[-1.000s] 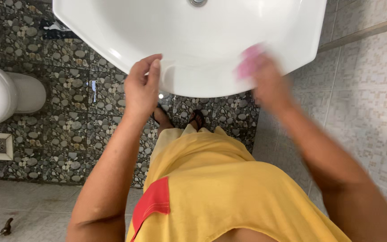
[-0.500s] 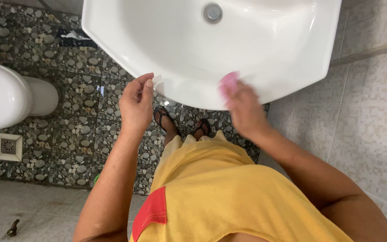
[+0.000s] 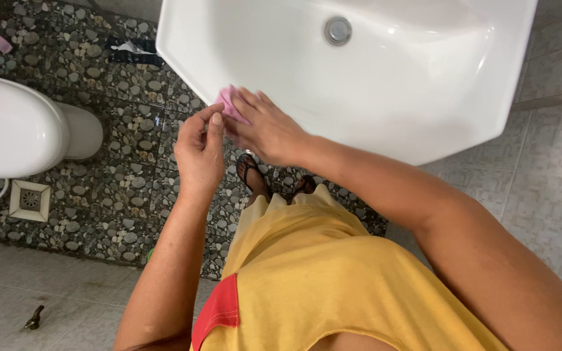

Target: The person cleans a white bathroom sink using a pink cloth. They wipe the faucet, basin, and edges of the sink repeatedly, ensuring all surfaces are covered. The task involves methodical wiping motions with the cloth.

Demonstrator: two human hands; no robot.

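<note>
A person in a yellow garment (image 3: 333, 273) with a red patch stands over a white basin (image 3: 424, 84), seen from above. The right hand (image 3: 265, 127) reaches across the body and presses a small pink cloth (image 3: 229, 104) flat against the near-left rim of the basin — the fingers spread over it, the cloth peeping out past the fingertips and held under the palm. The left hand (image 3: 201, 153) hangs just beside it at the basin's edge, fingers loosely curled, thumb raised close to the cloth; it holds nothing, and whether it touches the right hand cannot be told.

The basin's metal drain (image 3: 337, 30) sits well apart from both hands, toward the top of the bowl. Below the rim, two sandalled feet (image 3: 255, 179) rest on a dark pebble-patterned floor (image 3: 112, 162). To the left stands a white toilet (image 3: 14, 130), with a square floor drain (image 3: 29, 200) near its base — pale tiles (image 3: 535, 188) cover the wall to the right.
</note>
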